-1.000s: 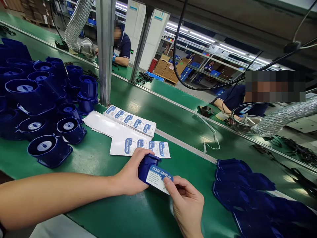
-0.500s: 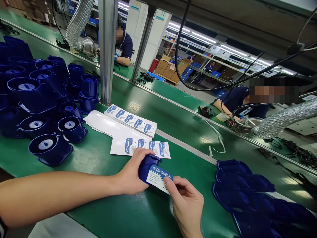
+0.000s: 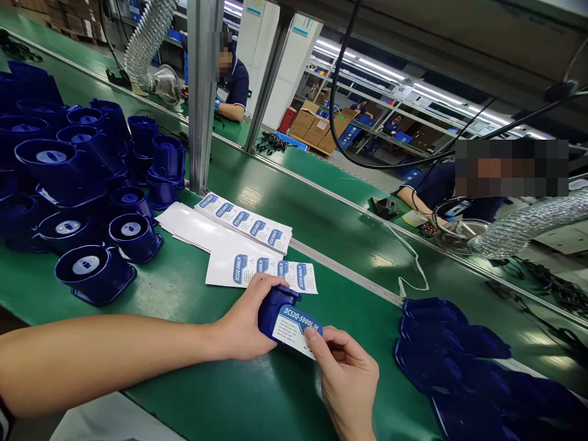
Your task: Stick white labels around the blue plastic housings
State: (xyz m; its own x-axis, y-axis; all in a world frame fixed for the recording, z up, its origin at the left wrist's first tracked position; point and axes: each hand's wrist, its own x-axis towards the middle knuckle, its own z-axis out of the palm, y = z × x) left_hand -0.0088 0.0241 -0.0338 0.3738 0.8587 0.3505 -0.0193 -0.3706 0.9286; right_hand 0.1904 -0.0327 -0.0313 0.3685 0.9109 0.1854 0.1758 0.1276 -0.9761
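Note:
My left hand (image 3: pixel 250 321) is closed around a dark blue plastic housing (image 3: pixel 271 310), held above the green bench. Between thumb and fingers, my right hand (image 3: pixel 346 367) pinches the right edge of a blue and white label (image 3: pixel 294 334) printed "DC52Q-5000L/H". The label lies over the face of the housing; whether it is stuck down I cannot tell. Just beyond my hands, a sheet of labels (image 3: pixel 266 269) rests on the bench, next to more stacked label sheets (image 3: pixel 243 220) and blank white backing sheets (image 3: pixel 193 223).
Several blue cup-shaped housings (image 3: pixel 87 269) are piled on the left. More blue parts (image 3: pixel 445 349) lie at the right. A metal post (image 3: pixel 199 98) rises behind the sheets. Across the bench (image 3: pixel 303 190), two people work beside flexible silver ducts (image 3: pixel 528 223). A black cable (image 3: pixel 333 92) hangs overhead.
The view has shifted very slightly. Both hands, the housing and the label keep nearly the same position relative to each other.

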